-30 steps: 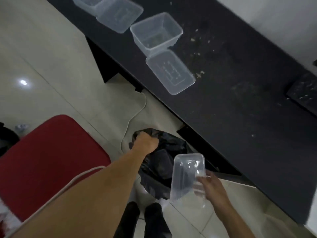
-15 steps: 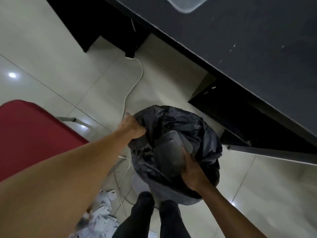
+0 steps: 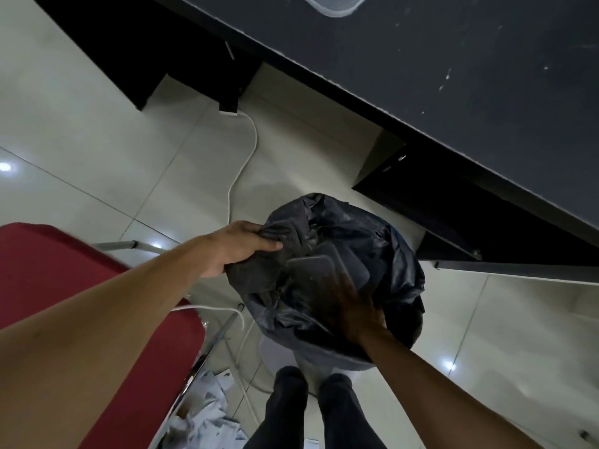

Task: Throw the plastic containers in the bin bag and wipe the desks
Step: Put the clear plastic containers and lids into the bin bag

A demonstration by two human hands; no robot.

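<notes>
A: Obs. 1, left hand (image 3: 238, 249)?

B: It grips the near-left rim of the black bin bag (image 3: 400, 254), with the fingers curled over a bunched fold and the thumb on the outside. The bag mouth is held open and faces up.

A: Right hand (image 3: 355, 307)?

B: It is inside the bag mouth, reaching in from the lower right, and it is motion-blurred. The fingers point toward the plastic container (image 3: 312, 270). I cannot tell whether they hold it or are spread loose.

A: Container location?

B: It is in the bag, below the rim and just ahead of the right hand's fingers. It appears as a rounded rectangular outline, dim against the black film.

A: Other task items?

B: The dark desk (image 3: 486, 98) runs across the upper right, and the bag stands on the floor just in front of its edge. There are pale specks (image 3: 448, 74) on the desktop. At the top edge of the view, a rounded corner of a second clear container (image 3: 337, 6) lies on the desk; the rest is cut off.

A: Surroundings?

B: A red chair (image 3: 64, 273) is under the left forearm. A white cable (image 3: 248, 157) trails over the tiled floor (image 3: 97, 150). Crumpled papers (image 3: 207, 422) lie beside the chair. The person's dark-trousered legs (image 3: 287, 403) are below the bag.
</notes>
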